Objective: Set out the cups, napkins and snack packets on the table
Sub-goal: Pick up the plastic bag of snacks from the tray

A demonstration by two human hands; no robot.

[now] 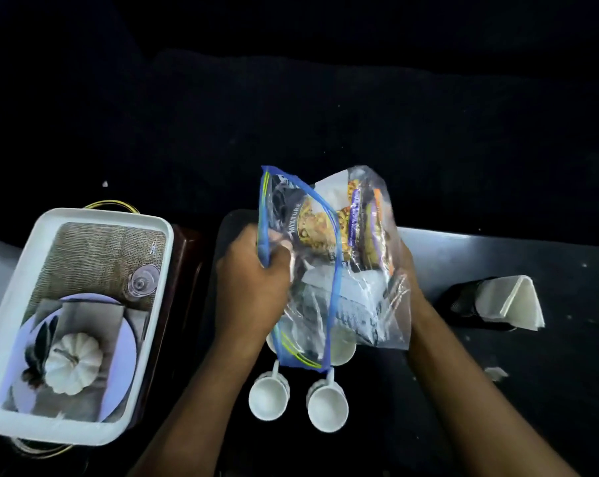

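Snack packets [329, 225] sit in clear zip bag [339, 270] held above white cups [327, 404], left hand [253, 287] grasping its blue rim, right hand [408, 270] supporting behind; tipping could spill packets onto cups on the surface [497, 263].

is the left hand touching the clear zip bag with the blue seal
Touching: the head view shows the left hand gripping the clear zip bag's blue-sealed edge.

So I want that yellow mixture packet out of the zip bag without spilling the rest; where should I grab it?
Pinch the mixture packet by its top edge, coming in through the bag's open mouth, probably with the left hand. It stands upright at the opening of the zip bag, nearest that hand; the right hand steadies the bag from behind.
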